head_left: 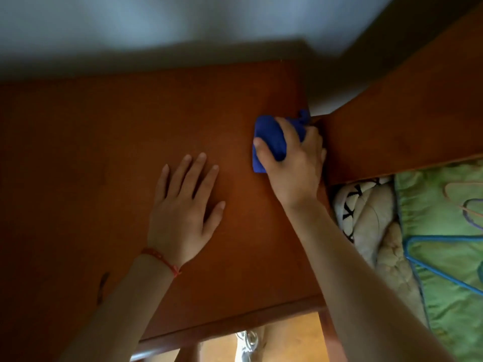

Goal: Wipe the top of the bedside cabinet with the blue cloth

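The bedside cabinet's reddish-brown wooden top (104,158) fills most of the head view. My right hand (295,165) grips the bunched blue cloth (269,137) and presses it onto the top near its far right corner, close to the bed's headboard. Part of the cloth is hidden under my fingers. My left hand (183,207) lies flat on the middle of the top, palm down, fingers spread, holding nothing. A red string bracelet circles the left wrist.
A wooden headboard (407,113) rises right of the cabinet. Beyond it lie a green bedspread (444,283), a cream patterned pillow (366,212) and a blue clothes hanger (428,259). A pale wall (183,27) runs behind. The floor shows below the cabinet's front edge.
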A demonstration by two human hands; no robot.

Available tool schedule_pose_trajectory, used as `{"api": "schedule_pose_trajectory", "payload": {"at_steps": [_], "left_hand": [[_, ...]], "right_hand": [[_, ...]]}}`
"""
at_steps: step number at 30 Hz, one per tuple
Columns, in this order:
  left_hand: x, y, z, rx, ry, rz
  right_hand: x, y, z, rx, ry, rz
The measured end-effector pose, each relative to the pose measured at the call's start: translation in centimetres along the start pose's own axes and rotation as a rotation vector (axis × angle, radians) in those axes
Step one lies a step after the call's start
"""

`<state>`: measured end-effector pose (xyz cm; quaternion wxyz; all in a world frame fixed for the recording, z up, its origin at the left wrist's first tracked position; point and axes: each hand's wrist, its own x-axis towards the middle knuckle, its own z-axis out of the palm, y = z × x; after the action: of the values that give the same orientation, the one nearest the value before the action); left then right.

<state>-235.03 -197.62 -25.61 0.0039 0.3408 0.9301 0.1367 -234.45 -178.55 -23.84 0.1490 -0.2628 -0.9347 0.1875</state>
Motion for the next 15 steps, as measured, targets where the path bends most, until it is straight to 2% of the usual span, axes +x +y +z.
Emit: {"api": "schedule_pose_trajectory", "payload": {"at_steps": [5,8,11,15], "left_hand": [[-0.5,0.6,0.2,0.015,0.039,-0.046],[-1.9,2.1,0.1,-0.003,0.063,-0.107],[-4.6,4.1,0.3,-0.008,0.062,-0.103],[-7.3,5.6,0.7,0.008,0.014,-0.106]], "right_hand": [[-8.5,2.1,-3.5,0.025,-0.079,-0.008],[-6.1,2.1,-2.4,0.002,-0.045,-0.074],[-3.2,1.5,-1.2,-0.023,0.028,-0.059],[-10.0,2.9,-3.4,0.03,0.021,-0.055]]}}
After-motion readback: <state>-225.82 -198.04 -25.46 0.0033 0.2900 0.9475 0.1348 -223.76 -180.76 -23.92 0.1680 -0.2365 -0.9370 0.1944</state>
